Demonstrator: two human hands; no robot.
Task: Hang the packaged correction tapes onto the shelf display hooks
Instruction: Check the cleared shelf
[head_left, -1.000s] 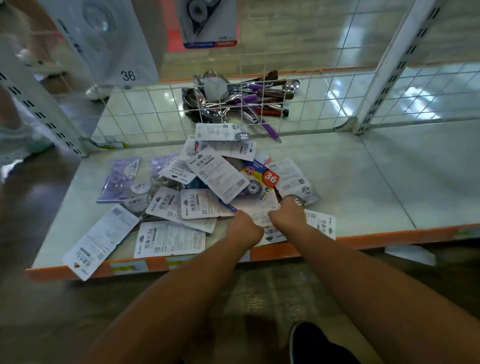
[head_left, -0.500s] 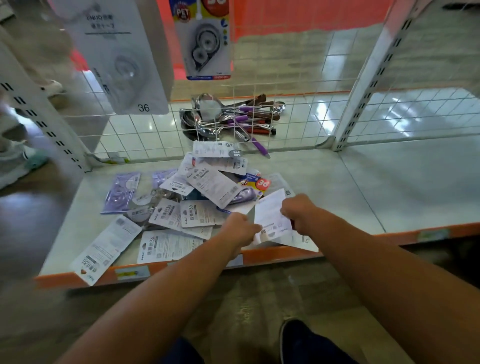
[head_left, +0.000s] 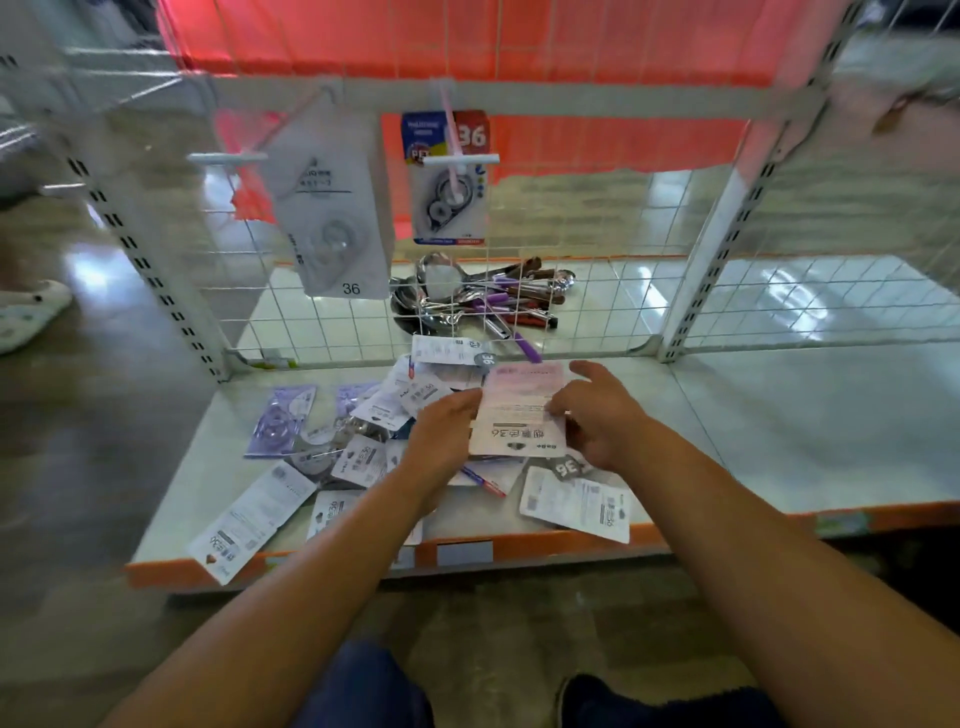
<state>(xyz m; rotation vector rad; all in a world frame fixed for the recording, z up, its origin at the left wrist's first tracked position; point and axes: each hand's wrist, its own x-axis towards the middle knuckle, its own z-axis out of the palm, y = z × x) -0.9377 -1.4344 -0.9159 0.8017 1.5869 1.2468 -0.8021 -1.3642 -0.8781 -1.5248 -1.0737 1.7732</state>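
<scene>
Over the shelf (head_left: 779, 441), left hand (head_left: 447, 436) and right hand (head_left: 605, 423) hold white 36-marked pack (head_left: 519, 415).

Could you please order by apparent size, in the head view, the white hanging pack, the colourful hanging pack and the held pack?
Largest: white hanging pack.
Then held pack and colourful hanging pack: alike, and nearness differs, so unranked.

A white correction-tape pack (head_left: 519, 410), flat, printed back up, sits in the grip. More packs (head_left: 358, 457) lie scattered left of and beneath it; two hung packs (head_left: 332, 218) dangle from hooks (head_left: 450, 140) above.
</scene>
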